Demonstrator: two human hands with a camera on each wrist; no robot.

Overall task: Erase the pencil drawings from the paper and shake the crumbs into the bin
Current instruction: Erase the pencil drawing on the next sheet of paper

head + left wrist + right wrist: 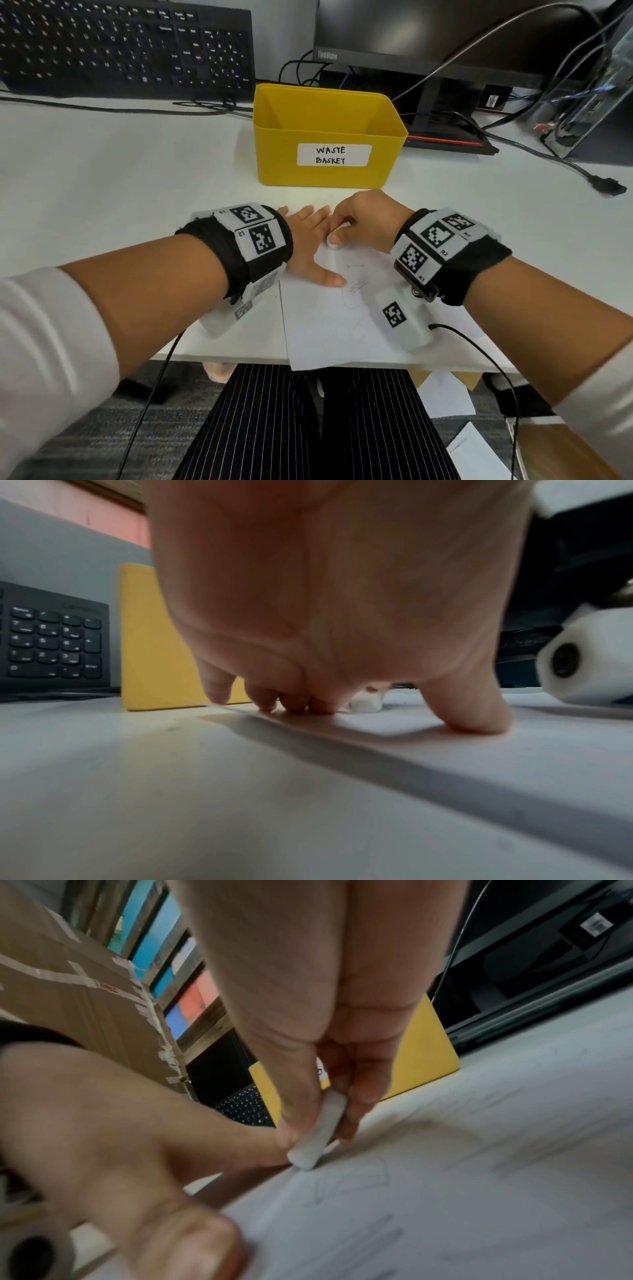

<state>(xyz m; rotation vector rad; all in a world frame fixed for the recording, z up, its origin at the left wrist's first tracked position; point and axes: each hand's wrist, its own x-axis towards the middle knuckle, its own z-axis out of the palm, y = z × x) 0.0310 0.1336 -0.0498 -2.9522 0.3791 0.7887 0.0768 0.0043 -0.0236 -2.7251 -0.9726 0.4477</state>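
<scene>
A white sheet of paper (329,322) with faint pencil lines (356,284) lies at the desk's near edge. My left hand (308,240) lies flat on its left part, fingers and thumb spread and pressing it down (472,718). My right hand (363,219) pinches a small white eraser (334,240) between thumb and fingers, its tip touching the paper (308,1161) beside the left hand's fingers. Pencil marks (352,1180) show just in front of the eraser. The yellow bin (329,137), labelled "WASTE BASKET", stands behind the paper.
A black keyboard (126,48) leans at the back left. A monitor (445,34) on its stand, with cables (548,161), fills the back right. The paper overhangs the desk's front edge (239,356). More paper sheets (472,452) lie on the floor at the right.
</scene>
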